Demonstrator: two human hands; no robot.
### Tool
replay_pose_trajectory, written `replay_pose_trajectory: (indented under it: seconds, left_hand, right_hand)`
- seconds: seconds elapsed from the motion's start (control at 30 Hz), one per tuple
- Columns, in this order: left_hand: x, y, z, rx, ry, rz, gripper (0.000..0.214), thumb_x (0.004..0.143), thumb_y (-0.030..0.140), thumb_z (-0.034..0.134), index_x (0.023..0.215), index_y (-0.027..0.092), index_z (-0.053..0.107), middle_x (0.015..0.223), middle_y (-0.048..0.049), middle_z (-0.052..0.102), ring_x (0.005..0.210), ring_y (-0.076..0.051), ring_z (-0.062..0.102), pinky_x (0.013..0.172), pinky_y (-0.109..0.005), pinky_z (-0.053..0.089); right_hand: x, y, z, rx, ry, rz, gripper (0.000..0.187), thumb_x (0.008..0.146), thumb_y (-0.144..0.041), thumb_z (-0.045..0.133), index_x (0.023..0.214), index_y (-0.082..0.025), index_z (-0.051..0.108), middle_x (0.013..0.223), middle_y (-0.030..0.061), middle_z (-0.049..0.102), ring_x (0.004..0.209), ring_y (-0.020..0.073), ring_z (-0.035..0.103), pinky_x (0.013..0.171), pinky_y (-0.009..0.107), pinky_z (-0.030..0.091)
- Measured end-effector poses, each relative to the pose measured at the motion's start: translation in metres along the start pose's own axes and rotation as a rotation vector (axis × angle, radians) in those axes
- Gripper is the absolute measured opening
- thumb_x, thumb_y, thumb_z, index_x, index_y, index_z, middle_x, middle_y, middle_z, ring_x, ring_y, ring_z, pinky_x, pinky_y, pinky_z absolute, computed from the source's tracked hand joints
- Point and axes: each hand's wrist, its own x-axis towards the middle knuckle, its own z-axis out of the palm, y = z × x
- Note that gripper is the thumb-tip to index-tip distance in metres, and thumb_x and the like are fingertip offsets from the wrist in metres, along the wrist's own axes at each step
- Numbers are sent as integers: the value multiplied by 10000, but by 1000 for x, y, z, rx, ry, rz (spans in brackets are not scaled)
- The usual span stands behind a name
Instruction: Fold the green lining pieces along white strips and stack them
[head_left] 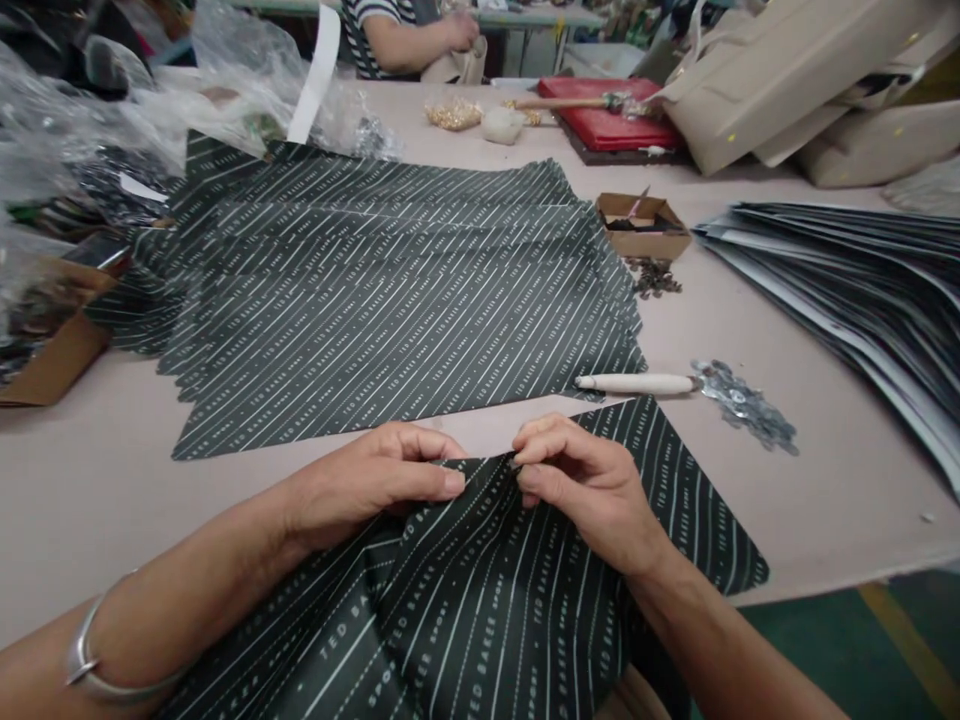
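Observation:
A dark green fabric piece (480, 600) with white stripes and printed lettering hangs over the table's front edge toward me. My left hand (390, 465) grips its upper edge between thumb and fingers. A short way to the right, my right hand (577, 475) pinches at the same edge. A small dark bit shows at the right fingertips, too small to name. Beyond my hands lies a stack of matching fabric pieces (405, 300). A white-handled tool (637, 383) rests with one end on the stack's corner, beside a pile of flat metal discs (746, 405).
Small dark metal parts (656, 277) lie by an open cardboard box (643, 228). Layered dark sheets (847, 290) fill the right side. Plastic bags (150, 110) and another cardboard box (60, 330) stand left. At the back are a red block (619, 125), beige bags (795, 90) and another person's arm (412, 40).

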Motion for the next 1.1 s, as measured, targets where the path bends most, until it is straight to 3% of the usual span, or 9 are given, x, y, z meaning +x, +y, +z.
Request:
replay_pose_trajectory:
  seconds: [0.13,0.4,0.9,1.1]
  left_hand:
    - [2,-1,-2,9,32,-13,330,703,435,814,785,168,639,634,33,542,518,-72,422,471,-180,318]
    - [4,1,-3,118,2,33,257,799,412,747,807,167,671,735,16,580,628,-86,494,576,-189,402]
    - [-2,4,4,375,50,118,260,865,429,630,875,179,700,809,-3,597,731,-138,518,661,-257,417]
    - [-3,-8,9,742,231,358,207,874,405,633,789,225,689,788,38,645,742,-137,591,659,-224,436]
  right_hand:
    - [1,1,1,-80,24,-24,7,839,-236,752,832,-238,750,917,33,704,896,185,656,796,334,554]
    - [1,0,4,-215,-80,-80,99,849,-158,742,857,-254,762,950,26,681,1032,194,610,919,368,507]
    - [1,-2,5,-334,-177,-190,70,889,-147,680,870,-206,713,977,53,651,1006,194,625,864,357,523]
    - [-1,0,12,-432,-176,-282,108,902,-102,591,872,-176,664,1026,95,646,1056,177,633,893,312,542]
